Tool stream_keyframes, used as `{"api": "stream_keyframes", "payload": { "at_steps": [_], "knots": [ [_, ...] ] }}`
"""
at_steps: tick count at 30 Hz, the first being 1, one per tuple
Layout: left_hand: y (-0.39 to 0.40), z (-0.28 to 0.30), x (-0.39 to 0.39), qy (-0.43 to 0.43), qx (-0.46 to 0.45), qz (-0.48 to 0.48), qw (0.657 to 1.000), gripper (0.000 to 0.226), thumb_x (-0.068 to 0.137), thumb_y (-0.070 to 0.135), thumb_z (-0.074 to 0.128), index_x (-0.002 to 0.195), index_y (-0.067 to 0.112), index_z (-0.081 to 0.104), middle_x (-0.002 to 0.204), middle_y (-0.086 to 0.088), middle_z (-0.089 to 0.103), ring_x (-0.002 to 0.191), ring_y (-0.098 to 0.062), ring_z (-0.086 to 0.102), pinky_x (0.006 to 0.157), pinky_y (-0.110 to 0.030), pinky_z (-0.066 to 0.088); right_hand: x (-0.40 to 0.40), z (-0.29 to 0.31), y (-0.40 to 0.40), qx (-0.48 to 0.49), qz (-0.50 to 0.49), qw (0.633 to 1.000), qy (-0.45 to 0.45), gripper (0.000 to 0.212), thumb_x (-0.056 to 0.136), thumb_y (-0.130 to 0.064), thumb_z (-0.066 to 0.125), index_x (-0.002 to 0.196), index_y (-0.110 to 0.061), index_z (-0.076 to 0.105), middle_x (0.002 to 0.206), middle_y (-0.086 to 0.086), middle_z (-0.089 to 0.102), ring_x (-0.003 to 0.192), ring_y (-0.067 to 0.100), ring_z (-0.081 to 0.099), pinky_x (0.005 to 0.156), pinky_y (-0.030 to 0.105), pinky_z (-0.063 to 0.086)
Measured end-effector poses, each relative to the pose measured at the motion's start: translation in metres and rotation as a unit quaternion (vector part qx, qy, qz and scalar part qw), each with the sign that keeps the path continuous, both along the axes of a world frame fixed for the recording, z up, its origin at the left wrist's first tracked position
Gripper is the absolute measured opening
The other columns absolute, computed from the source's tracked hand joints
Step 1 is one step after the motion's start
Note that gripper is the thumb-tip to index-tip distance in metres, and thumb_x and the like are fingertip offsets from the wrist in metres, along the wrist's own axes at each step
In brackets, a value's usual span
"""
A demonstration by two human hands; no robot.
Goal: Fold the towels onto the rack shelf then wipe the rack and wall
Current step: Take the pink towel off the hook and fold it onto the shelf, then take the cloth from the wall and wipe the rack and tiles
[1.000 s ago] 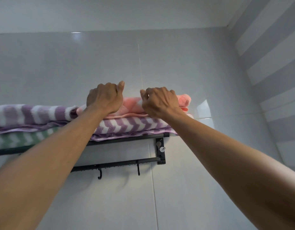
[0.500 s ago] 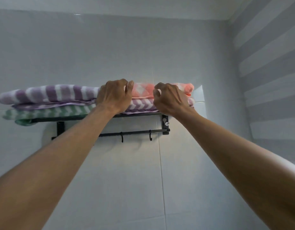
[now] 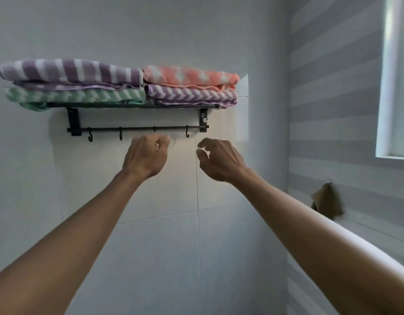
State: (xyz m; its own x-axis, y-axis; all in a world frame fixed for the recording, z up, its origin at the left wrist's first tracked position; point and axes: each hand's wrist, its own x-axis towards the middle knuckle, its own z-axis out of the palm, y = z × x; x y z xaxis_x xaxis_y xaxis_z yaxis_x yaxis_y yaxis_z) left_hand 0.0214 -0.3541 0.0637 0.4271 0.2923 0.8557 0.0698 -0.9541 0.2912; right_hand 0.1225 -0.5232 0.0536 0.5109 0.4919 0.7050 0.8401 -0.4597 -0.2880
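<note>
Lengthwise, folded towels (image 3: 119, 84) parallel the rack (image 3: 137, 106).

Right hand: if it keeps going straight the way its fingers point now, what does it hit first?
Probably the tiled wall. The right hand, holding nothing, points up and forward, just below the black rail and its end hook. Depth is unclear from this view, so it could brush that hook first.

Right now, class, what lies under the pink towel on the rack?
A folded purple chevron towel lies directly under the pink towel, resting on the black rack. The shelf surface beneath them is hidden.
</note>
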Motion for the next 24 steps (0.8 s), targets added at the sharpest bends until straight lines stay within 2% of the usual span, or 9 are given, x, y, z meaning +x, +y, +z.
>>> {"api": "stream_keyframes", "payload": {
  "at_steps": [1, 3, 7, 10, 13, 18, 20, 24],
  "knots": [
    [-0.006, -0.008, 0.000, 0.005, -0.016, -0.010, 1.000, 0.048, 0.104, 0.037, 0.042, 0.061, 0.016, 0.050, 0.066, -0.009, 0.055, 0.073, -0.033, 0.052, 0.067, -0.034, 0.034, 0.000, -0.008, -0.008, -0.004, -0.003, 1.000, 0.009, 0.037, 0.098, -0.037, 0.047, 0.131, -0.027, 0.060, 0.133, 0.000, 0.065, 0.116, 0.027, 0.061, 0.089, 0.040, 0.052],
    [-0.020, -0.022, 0.002, 0.017, -0.056, -0.026, 0.998, 0.049, 0.104, 0.037, 0.042, 0.058, 0.020, 0.041, 0.060, 0.000, 0.048, 0.069, -0.029, 0.049, 0.066, -0.033, 0.032, 0.000, -0.023, -0.027, -0.006, -0.015, 0.999, 0.029, 0.036, 0.098, -0.038, 0.048, 0.130, -0.028, 0.061, 0.130, 0.000, 0.066, 0.112, 0.026, 0.062, 0.089, 0.041, 0.053],
    [-0.052, -0.052, 0.028, 0.043, -0.116, -0.073, 0.990, 0.048, 0.104, 0.038, 0.043, 0.065, 0.012, 0.051, 0.060, -0.001, 0.053, 0.071, -0.029, 0.051, 0.068, -0.033, 0.035, 0.009, -0.054, -0.074, -0.006, -0.042, 0.996, 0.075, 0.034, 0.098, -0.037, 0.050, 0.129, -0.029, 0.062, 0.126, -0.004, 0.068, 0.109, 0.021, 0.064, 0.088, 0.035, 0.053],
    [-0.074, -0.078, 0.064, 0.075, -0.152, -0.116, 0.979, 0.049, 0.103, 0.040, 0.044, 0.067, 0.009, 0.054, 0.063, -0.006, 0.058, 0.076, -0.033, 0.054, 0.069, -0.037, 0.039, 0.029, -0.079, -0.108, 0.004, -0.070, 0.991, 0.116, 0.034, 0.096, -0.040, 0.052, 0.126, -0.031, 0.064, 0.122, -0.009, 0.070, 0.108, 0.018, 0.066, 0.092, 0.039, 0.054],
    [-0.091, -0.110, 0.110, 0.101, -0.189, -0.143, 0.966, 0.053, 0.102, 0.044, 0.043, 0.079, -0.001, 0.060, 0.080, -0.018, 0.068, 0.087, -0.036, 0.063, 0.078, -0.041, 0.047, 0.056, -0.103, -0.144, 0.011, -0.108, 0.983, 0.150, 0.033, 0.094, -0.040, 0.053, 0.122, -0.031, 0.066, 0.116, -0.010, 0.071, 0.107, 0.018, 0.066, 0.092, 0.038, 0.054],
    [-0.130, -0.152, 0.179, 0.150, -0.230, -0.191, 0.943, 0.058, 0.094, 0.053, 0.041, 0.083, 0.001, 0.064, 0.084, -0.016, 0.071, 0.091, -0.034, 0.068, 0.084, -0.044, 0.051, 0.106, -0.142, -0.202, 0.048, -0.141, 0.964, 0.221, 0.031, 0.087, -0.039, 0.051, 0.109, -0.027, 0.070, 0.103, -0.008, 0.074, 0.098, 0.019, 0.068, 0.087, 0.038, 0.057],
    [-0.149, -0.169, 0.209, 0.168, -0.239, -0.203, 0.935, 0.052, 0.094, 0.052, 0.046, 0.082, 0.005, 0.065, 0.082, -0.013, 0.072, 0.092, -0.033, 0.069, 0.085, -0.044, 0.053, 0.131, -0.159, -0.225, 0.070, -0.155, 0.954, 0.246, 0.025, 0.090, -0.032, 0.055, 0.106, -0.026, 0.072, 0.099, -0.005, 0.075, 0.094, 0.019, 0.068, 0.085, 0.035, 0.058],
    [-0.187, -0.193, 0.258, 0.216, -0.256, -0.225, 0.915, 0.022, 0.096, 0.035, 0.061, 0.090, 0.018, 0.074, 0.090, -0.003, 0.075, 0.095, -0.024, 0.071, 0.089, -0.036, 0.053, 0.172, -0.184, -0.264, 0.113, -0.182, 0.932, 0.291, 0.020, 0.091, -0.025, 0.059, 0.104, -0.024, 0.075, 0.088, -0.003, 0.074, 0.079, 0.013, 0.067, 0.071, 0.022, 0.053]
  ]
}}
